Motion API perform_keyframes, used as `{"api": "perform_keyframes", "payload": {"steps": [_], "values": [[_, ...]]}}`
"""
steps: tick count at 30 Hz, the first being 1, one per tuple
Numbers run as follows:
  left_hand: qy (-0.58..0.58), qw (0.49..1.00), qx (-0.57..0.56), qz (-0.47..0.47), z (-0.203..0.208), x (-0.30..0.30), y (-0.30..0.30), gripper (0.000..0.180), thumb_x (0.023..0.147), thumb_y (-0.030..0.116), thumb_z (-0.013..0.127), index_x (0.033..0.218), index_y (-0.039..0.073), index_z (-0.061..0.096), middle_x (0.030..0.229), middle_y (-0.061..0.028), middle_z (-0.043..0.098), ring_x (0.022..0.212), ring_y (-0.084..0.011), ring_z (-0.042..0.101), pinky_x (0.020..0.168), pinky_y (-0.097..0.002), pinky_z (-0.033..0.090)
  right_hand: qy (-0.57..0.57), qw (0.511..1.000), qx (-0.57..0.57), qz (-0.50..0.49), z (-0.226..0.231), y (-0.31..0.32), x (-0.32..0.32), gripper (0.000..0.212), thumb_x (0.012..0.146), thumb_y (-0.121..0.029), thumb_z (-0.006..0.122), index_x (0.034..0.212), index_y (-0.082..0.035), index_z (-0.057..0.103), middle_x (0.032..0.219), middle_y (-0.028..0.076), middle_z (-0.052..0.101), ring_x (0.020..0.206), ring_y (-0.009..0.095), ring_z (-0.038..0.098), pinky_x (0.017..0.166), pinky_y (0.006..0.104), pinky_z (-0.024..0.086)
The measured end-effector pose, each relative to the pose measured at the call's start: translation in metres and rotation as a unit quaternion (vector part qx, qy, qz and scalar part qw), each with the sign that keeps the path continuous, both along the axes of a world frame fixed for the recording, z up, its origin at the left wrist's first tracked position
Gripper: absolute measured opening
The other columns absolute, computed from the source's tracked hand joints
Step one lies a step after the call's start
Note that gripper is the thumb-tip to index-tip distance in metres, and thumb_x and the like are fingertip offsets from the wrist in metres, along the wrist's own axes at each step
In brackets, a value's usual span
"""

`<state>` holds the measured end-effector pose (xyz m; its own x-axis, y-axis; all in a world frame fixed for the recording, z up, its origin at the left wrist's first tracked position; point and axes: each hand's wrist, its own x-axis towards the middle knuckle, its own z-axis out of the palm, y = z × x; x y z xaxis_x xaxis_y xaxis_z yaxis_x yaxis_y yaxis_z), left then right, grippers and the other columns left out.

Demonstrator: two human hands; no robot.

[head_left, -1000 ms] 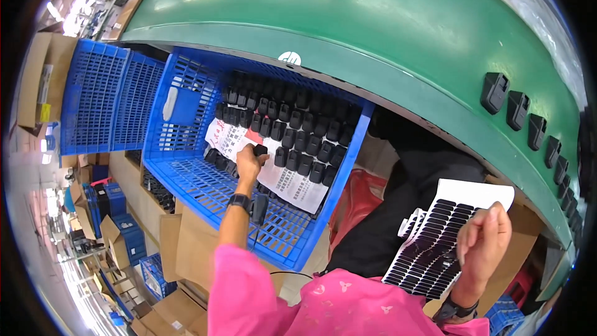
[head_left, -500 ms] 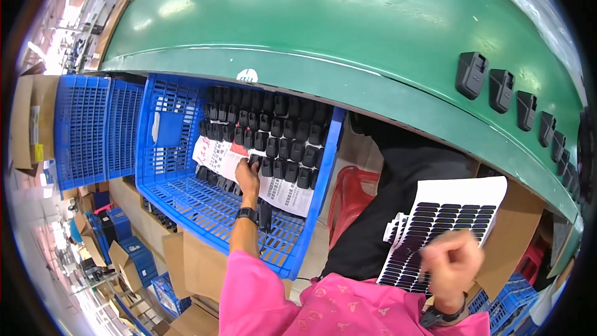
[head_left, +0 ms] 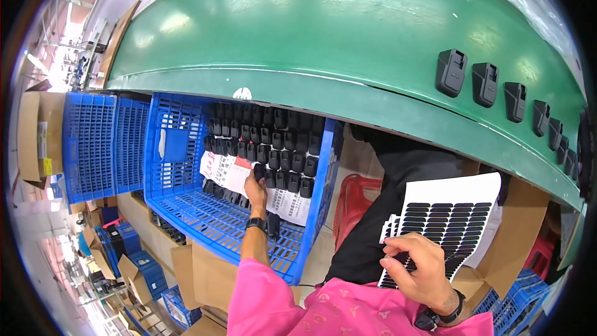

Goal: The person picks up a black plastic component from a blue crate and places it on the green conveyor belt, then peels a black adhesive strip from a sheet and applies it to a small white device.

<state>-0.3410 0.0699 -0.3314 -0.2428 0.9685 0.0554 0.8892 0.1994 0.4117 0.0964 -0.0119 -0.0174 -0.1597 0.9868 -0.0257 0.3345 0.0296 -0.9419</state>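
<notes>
1. The left hand is down in the blue crate, fingers closed around one of the small black plastic parts. It looks like it's gripping it by the top end, probably because the parts stand packed in tight rows and that's the only bit you can get at.
2. The gripped part sits at the front edge of those rows, right above a white printed sheet lying over a lower layer. I'd guess the paper is a divider between layers.
3. The right hand, at about 4 o'clock from the crate, is pinching a white sheet of black oval stickers by its lower left corner. Thumb and fingers are clamped on the edge, so the sticker face stays clear and readable. There seem to be more sheets stacked behind it.
4. Up at 2 o'clock, a line of the same kind of black parts stands on the green conveyor belt, spaced out in a row.
5. A second blue crate sits at 9 o'clock, just beside the first, with cardboard boxes past it.
</notes>
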Motion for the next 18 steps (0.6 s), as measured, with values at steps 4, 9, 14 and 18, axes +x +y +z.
{"api": "perform_keyframes", "payload": {"steps": [4,9,14,18], "values": [[0.083,0.992,0.097,-0.010,-0.009,-0.005,-0.005,0.040,0.073,0.003,0.063,0.111,-0.005,0.053,0.081,-0.0238,0.058,0.081,-0.0441,0.056,0.079,-0.0463,0.045,-0.002,1.000,0.009,0.006,0.004,0.000,0.000,0.028,0.070,-0.002,0.070,0.096,0.000,0.061,0.075,0.009,0.064,0.067,0.021,0.064,0.061,0.0291,0.050],[-0.018,0.974,-0.107,0.200,-0.028,0.003,-0.018,0.031,0.075,0.005,0.060,0.103,-0.005,0.053,0.081,-0.0203,0.063,0.071,-0.0339,0.062,0.065,-0.0368,0.050,0.000,1.000,0.008,-0.006,0.004,-0.002,0.003,0.024,0.070,-0.002,0.069,0.093,0.000,0.061,0.073,0.008,0.063,0.065,0.021,0.062,0.059,0.0287,0.049],[-0.079,0.979,-0.113,0.149,-0.030,0.003,-0.022,0.032,0.077,0.015,0.058,0.104,-0.002,0.054,0.092,-0.0246,0.063,0.091,-0.0395,0.061,0.081,-0.0414,0.048,-0.008,0.999,0.043,0.003,0.009,-0.013,0.009,0.024,0.071,-0.003,0.070,0.092,0.000,0.061,0.073,0.009,0.064,0.064,0.022,0.063,0.058,0.0294,0.049],[-0.067,0.994,0.082,-0.007,0.076,0.056,0.002,0.017,0.090,0.014,0.052,0.090,-0.002,0.057,0.073,-0.0131,0.061,0.064,-0.0242,0.056,0.062,-0.0372,0.045,0.005,0.997,0.063,-0.040,-0.001,-0.023,0.030,0.015,0.072,-0.007,0.073,0.082,-0.001,0.063,0.066,0.008,0.062,0.056,0.020,0.060,0.051,0.0286,0.046]]}}
